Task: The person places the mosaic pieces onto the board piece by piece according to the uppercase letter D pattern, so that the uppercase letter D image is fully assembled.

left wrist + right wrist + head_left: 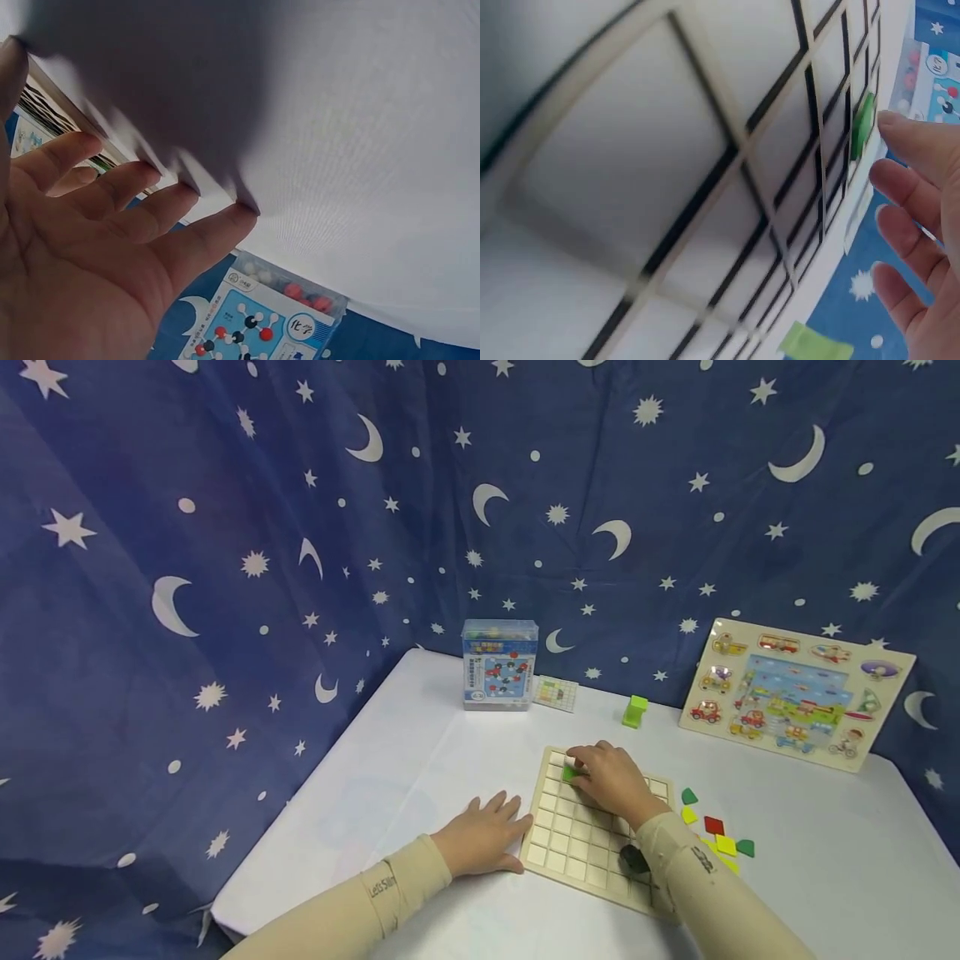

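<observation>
A pale wooden grid board [566, 839] lies on the white table, marked into square cells. One green tile [570, 773] rests in a cell near its far left corner. My right hand [613, 783] is over that part of the board, thumb and fingers around the tile. In the right wrist view, the thumb tip is beside the green tile [862, 129], and the other fingers are bent slightly and spread apart from it. My left hand [483, 837] rests on the table at the board's left edge, fingers spread, fingertips touching the cloth and board edge.
Loose red, yellow and green tiles [714, 826] lie right of the board, partly behind my right forearm. Further back stand a clear box [498, 667], a small gridded card [557, 694], a green block [634, 712] and a picture puzzle [797, 693] leaning on the star-patterned curtain.
</observation>
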A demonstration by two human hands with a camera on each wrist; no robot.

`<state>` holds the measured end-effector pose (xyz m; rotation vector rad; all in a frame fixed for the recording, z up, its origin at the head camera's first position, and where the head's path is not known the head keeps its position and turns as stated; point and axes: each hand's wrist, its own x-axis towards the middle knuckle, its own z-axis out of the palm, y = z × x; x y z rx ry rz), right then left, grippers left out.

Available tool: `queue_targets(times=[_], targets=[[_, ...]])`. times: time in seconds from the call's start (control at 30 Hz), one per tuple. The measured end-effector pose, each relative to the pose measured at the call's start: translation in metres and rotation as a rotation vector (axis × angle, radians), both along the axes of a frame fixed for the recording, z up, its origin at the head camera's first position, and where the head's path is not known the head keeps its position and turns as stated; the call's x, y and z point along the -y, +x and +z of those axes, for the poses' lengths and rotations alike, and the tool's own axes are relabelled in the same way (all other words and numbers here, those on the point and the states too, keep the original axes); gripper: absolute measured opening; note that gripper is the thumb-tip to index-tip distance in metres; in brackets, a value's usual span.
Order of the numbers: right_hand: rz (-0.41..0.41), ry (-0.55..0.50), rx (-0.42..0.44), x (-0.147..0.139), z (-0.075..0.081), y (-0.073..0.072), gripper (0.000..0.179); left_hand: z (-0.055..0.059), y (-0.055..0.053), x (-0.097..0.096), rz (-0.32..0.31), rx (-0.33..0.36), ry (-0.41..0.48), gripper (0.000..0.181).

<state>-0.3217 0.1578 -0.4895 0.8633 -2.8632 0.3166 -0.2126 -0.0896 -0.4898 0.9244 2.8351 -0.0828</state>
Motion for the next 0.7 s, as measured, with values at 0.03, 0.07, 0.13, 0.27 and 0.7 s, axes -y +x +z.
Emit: queue_targets(times=[0.03,0.07,0.13,0.27,0.7], targets=[[-0.013,-0.005,-0.003,-0.006,0.001,0.004,0.044,0.0,0.0,-0.002,-0.001,0.007,0.004,0.077],[-0.024,-0.01,-0.006,-0.012,0.003,0.008,0.044,0.0,-0.001,-0.004,-0.001,0.017,0.007,0.077],[-0.044,-0.017,-0.012,-0.026,0.008,0.017,0.044,0.0,-0.002,-0.005,-0.004,0.033,0.013,0.077],[-0.097,-0.002,-0.015,-0.058,0.019,0.032,0.046,0.007,-0.006,-0.002,-0.011,0.05,0.036,0.075],[-0.426,0.101,0.168,-0.173,0.027,0.107,0.051,0.009,-0.014,-0.003,-0.059,0.053,0.089,0.071]])
